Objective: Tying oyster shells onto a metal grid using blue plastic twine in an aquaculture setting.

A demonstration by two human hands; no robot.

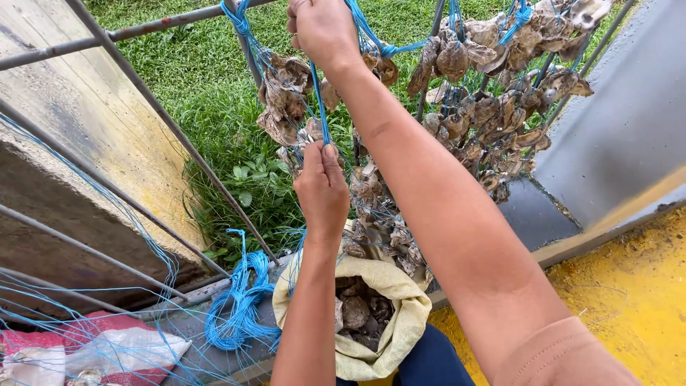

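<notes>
Above grass [193,78] and yellow concrete [629,286], both hands [323,189] pinch blue cord [319,107] strung with shells [493,107].

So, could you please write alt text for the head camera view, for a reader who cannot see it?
Two bare hands grip a blue cord strung with oyster shells hanging from a metal rail: the right hand above, the left hand below. An open sack of shells sits beneath, beside grass.
</notes>
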